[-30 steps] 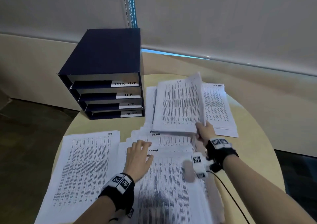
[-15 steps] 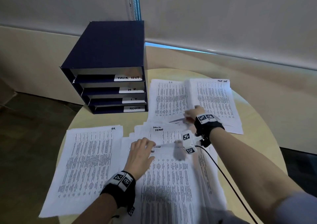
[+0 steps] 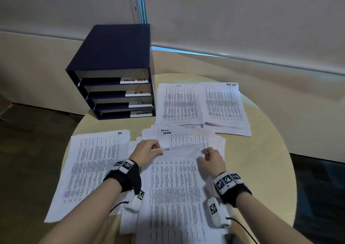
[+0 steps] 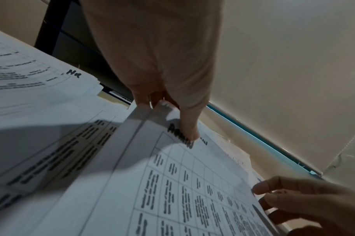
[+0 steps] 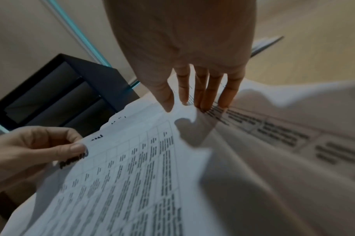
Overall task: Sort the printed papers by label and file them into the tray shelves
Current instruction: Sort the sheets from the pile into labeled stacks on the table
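Observation:
A dark blue tray shelf unit (image 3: pixel 112 57) stands at the back left, its slots labelled TASK LIST, H.R., I.T. and ADMIN. My left hand (image 3: pixel 155 149) pinches the top left corner of the top sheet (image 3: pixel 177 187) of the middle stack. In the left wrist view its thumb lies on the handwritten ADMIN label (image 4: pixel 180 135). My right hand (image 3: pixel 205 155) is at that sheet's top right corner. Its fingers (image 5: pixel 202 95) are straight and straddle the edge, and the thumb hovers off the paper.
Sorted piles lie on the round table (image 3: pixel 270 150): HR pile (image 3: pixel 89 169) at left, I.T pile (image 3: pixel 179 105) and task list pile (image 3: pixel 224 105) at the back, admin pile (image 3: pixel 186 137) just beyond my hands. Bare tabletop shows on the right.
My right hand laid its sheet on the I.T pile and came back to the middle stack. My left hand went from lying flat on the stack to pinching the top sheet's corner.

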